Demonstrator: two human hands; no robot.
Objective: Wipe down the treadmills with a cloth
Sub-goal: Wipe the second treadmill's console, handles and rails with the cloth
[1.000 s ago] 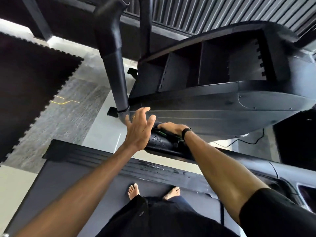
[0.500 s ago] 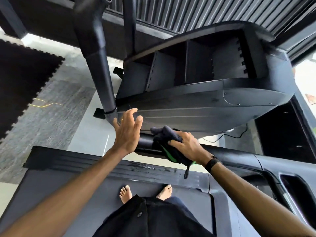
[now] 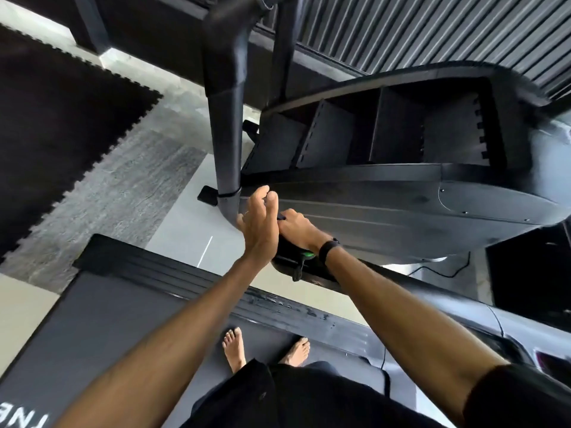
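I stand barefoot on the belt (image 3: 102, 338) of a black treadmill, under its big console (image 3: 401, 208). My right hand (image 3: 296, 228) presses a dark cloth with a green edge (image 3: 292, 253) onto the left end of the front handlebar (image 3: 312, 273), fingers curled over the cloth. My left hand (image 3: 259, 227) is raised just left of it with straight fingers, touching the console's lower edge beside the left upright post (image 3: 227, 143). Most of the cloth is hidden under my hands.
The right side rail (image 3: 463, 307) runs off to the right. A black cable (image 3: 445, 271) lies on the pale floor beneath the console. Black interlocking mats (image 3: 55, 125) and grey carpet (image 3: 123, 196) cover the floor at left. A ribbed wall (image 3: 432, 29) stands behind.
My right hand slid the cloth leftward along the handlebar until it met my left hand. The left hand stayed near the post. The view shifted right.
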